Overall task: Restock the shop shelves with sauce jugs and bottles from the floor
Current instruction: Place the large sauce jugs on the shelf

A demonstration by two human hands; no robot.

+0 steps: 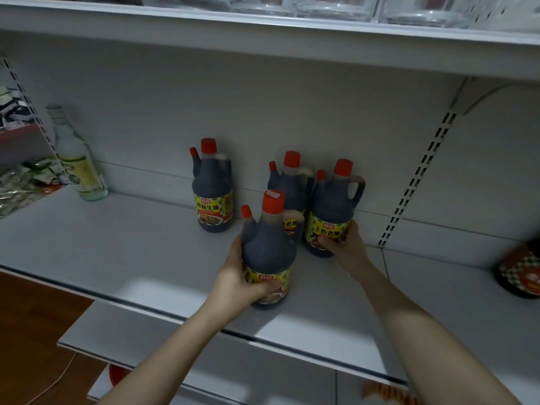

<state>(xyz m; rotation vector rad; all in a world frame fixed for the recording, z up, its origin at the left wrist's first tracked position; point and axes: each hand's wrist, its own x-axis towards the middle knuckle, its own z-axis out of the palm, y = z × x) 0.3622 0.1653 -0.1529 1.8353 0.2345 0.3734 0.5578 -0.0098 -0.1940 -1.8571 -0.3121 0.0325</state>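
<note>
Several dark sauce jugs with red caps and yellow labels stand on the white middle shelf (122,249). My left hand (239,276) grips the front jug (267,252) around its body and label, near the shelf's front half. My right hand (342,244) holds the right jug (333,206) at its label, close to the back panel. A third jug (289,182) stands behind and between them, partly hidden. A fourth jug (213,188) stands alone to the left, upright.
A clear bottle with a pale label (77,159) stands at the shelf's left end beside packets (20,182). A dark container with a checked label (518,270) sits at the right edge. Glass jars fill the upper shelf (336,7). Lower shelves and wooden floor lie below.
</note>
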